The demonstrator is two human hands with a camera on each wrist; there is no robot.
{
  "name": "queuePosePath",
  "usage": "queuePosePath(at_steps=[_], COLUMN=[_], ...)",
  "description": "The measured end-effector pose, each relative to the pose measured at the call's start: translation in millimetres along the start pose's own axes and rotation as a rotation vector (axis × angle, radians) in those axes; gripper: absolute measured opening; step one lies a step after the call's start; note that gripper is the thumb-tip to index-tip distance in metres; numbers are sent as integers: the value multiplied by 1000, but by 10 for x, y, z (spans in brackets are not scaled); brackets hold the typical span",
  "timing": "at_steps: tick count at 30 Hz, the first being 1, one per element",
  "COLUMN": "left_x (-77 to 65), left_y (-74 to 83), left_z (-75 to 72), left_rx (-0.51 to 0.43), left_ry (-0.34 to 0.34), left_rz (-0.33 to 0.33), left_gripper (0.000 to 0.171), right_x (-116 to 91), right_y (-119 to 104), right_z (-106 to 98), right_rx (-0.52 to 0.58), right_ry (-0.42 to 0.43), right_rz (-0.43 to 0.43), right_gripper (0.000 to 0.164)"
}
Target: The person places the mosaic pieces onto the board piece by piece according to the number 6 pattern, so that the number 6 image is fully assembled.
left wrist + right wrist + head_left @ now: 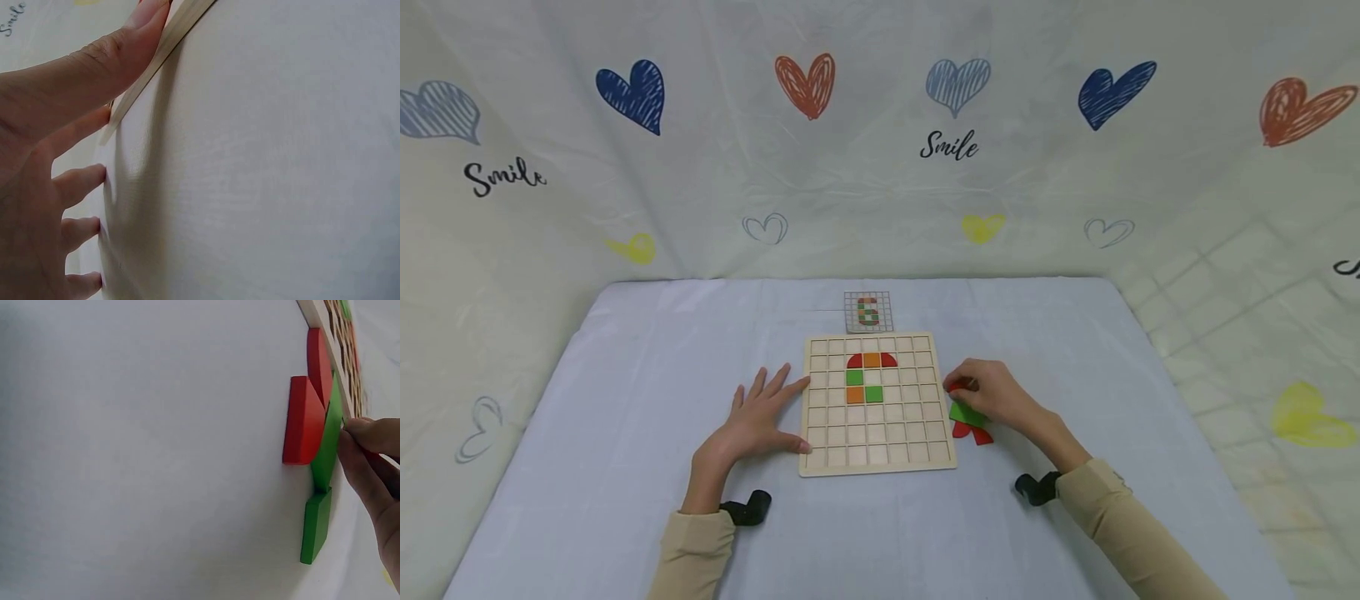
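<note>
My left hand (758, 423) is spread beside a wooden grid board (917, 457), with its thumb and index finger touching the left edge. In the left wrist view, the thumb presses that edge and the other fingertips meet the cloth. At the board's right edge, my right hand (996, 393) has thumb and fingers curled around a red tile (957, 387), mostly hidden. Under it lie green tiles (315, 525) and red round-edged tiles (304, 422). On the board are red tiles (889, 360), orange tiles (855, 395) and green tiles (874, 394).
Behind the board lies a small pattern card (852, 321) showing coloured shapes on a grid. White cloth (647, 375) covers the table. A curtain (865, 183) printed with hearts hangs at the back. Black wrist cameras (751, 507) are strapped to both wrists.
</note>
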State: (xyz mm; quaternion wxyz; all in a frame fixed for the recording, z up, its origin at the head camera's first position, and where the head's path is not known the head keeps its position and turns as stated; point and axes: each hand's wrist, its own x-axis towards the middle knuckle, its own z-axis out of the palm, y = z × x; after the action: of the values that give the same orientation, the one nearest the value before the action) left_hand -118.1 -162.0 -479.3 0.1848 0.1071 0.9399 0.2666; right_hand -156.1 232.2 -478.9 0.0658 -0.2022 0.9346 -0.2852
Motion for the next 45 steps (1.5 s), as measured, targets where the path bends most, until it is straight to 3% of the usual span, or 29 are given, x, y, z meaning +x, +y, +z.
queuePosePath(at_steps=[3, 10, 22, 45], left_x=[0, 12, 19, 10], left_y=[-3, -16, -21, -14], left_z=[-2, 8, 15, 4], left_rx=[4, 11, 6, -4], left_ry=[-1, -2, 1, 0], left_rz=[3, 7, 5, 2], left_gripper=[109, 109, 109, 109], right_x=[-14, -9, 64, 291], right_y=[-20, -24, -136, -367], right_z=[-20, -20, -10, 124], right_rx=[41, 93, 171, 191], right_ry=[-1, 1, -18, -64], right_rz=[27, 3, 85, 22], right_gripper=[19, 20, 18, 18])
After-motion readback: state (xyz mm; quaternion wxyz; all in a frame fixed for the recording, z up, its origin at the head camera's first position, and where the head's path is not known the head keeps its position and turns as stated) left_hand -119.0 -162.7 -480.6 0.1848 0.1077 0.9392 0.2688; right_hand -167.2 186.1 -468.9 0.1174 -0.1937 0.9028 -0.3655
